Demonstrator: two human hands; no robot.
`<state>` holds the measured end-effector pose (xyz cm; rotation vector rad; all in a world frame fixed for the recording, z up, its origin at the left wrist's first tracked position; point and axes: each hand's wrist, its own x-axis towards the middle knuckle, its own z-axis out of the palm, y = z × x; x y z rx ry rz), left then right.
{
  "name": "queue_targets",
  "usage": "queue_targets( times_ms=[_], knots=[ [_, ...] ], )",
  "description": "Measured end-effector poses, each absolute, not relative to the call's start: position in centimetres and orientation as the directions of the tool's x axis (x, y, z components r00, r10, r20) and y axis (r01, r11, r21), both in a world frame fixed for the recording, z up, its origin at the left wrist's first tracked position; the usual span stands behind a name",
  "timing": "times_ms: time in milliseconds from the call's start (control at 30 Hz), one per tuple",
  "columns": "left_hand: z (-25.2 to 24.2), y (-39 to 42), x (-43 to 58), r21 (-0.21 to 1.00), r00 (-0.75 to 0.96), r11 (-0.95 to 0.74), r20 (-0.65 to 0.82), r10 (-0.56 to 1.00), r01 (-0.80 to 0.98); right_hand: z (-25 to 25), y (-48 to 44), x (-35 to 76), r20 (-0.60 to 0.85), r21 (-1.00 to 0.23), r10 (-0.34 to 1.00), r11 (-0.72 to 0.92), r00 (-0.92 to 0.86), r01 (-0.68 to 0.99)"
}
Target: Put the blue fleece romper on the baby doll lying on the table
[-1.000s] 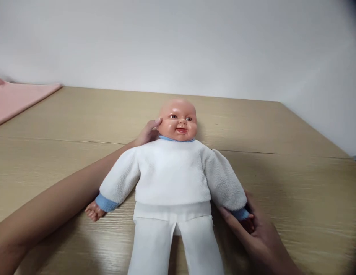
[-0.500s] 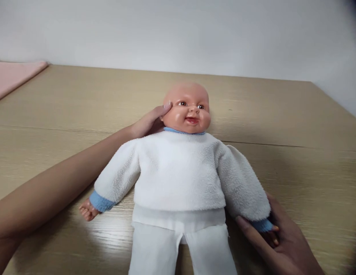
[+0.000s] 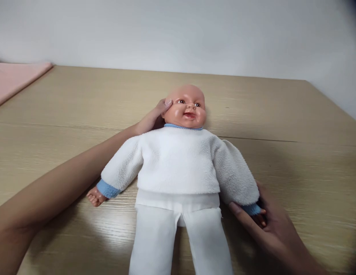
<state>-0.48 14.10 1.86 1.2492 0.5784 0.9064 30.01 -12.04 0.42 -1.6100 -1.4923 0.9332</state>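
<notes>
A baby doll (image 3: 178, 160) lies on its back on the wooden table (image 3: 295, 126), dressed in a white fleece top with blue cuffs and white trousers. My left hand (image 3: 153, 118) reaches behind the doll's head, thumb pressed on its temple, fingers hidden under the neck. Lower right, my right hand (image 3: 266, 225) is wrapped around the doll's small hand and blue cuff (image 3: 252, 209). The doll's other arm lies stretched out to the left, its bare hand (image 3: 94, 198) resting on the table.
A pink cloth (image 3: 14, 78) lies at the table's far left corner. A white wall stands behind the table. A seam runs across the tabletop behind the doll's shoulders.
The view has shifted slightly; the doll sits a little lower and more centred than a second ago. Both hands keep their holds on the head and the doll's hand.
</notes>
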Motion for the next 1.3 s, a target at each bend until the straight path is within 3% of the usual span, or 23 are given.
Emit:
queue_targets(
  times_ms=[133, 233, 367, 433, 500, 567, 667, 800, 1100, 1300],
  knots=[
    [1.2, 14.5, -0.4, 0.957, 0.427, -0.030, 0.156, 0.891, -0.287, 0.8, -12.0, 30.0, -0.051, -0.877, 0.997, -0.073, 0.059, 0.476],
    [1.1, 14.5, -0.5, 0.970, 0.457, -0.057, 0.163, 0.875, -0.236, 0.9, -11.9, 29.9, -0.042, -0.886, 0.998, -0.058, 0.045, 0.460],
    [1.2, 15.9, -2.9, 0.970, 0.540, -0.243, 0.196, 0.818, 0.016, 1.0, -11.9, 29.9, -0.057, -0.878, 0.998, -0.066, 0.034, 0.475],
    [1.1, 17.6, -5.8, 0.855, 0.608, -0.439, 0.197, 0.769, 0.277, 1.0, -11.9, 29.9, -0.065, -0.876, 0.997, -0.080, 0.048, 0.476],
    [0.8, 19.7, -9.4, 0.601, 0.628, -0.594, 0.189, 0.755, 0.534, 1.0, -11.9, 30.0, -0.049, -0.868, 0.997, -0.069, 0.053, 0.493],
    [0.4, 21.5, -12.9, 0.434, 0.519, -0.554, 0.209, 0.829, 0.710, 1.1, -11.9, 30.0, -0.037, -0.852, 0.998, -0.058, 0.050, 0.521],
    [0.0, 22.7, -16.3, 0.373, 0.324, -0.402, 0.255, 0.911, 0.836, 1.2, -11.8, 29.9, -0.061, -0.856, 0.997, -0.075, 0.044, 0.511],
    [-0.1, 22.0, -16.9, 0.352, 0.279, -0.361, 0.264, 0.923, 0.863, 1.4, -11.5, 29.6, -0.080, -0.871, 0.997, -0.081, 0.024, 0.485],
    [-1.7, 21.1, -17.1, 0.357, 0.212, -0.336, 0.343, 0.915, 0.872, 1.2, -11.2, 29.2, 0.019, -0.824, 0.999, -0.005, 0.037, 0.567],
    [-1.8, 18.5, -17.1, 0.388, 0.138, -0.260, 0.315, 0.939, 0.884, 0.1, -10.9, 29.5, 0.120, -0.786, 0.991, 0.057, 0.061, 0.616]
  ],
)
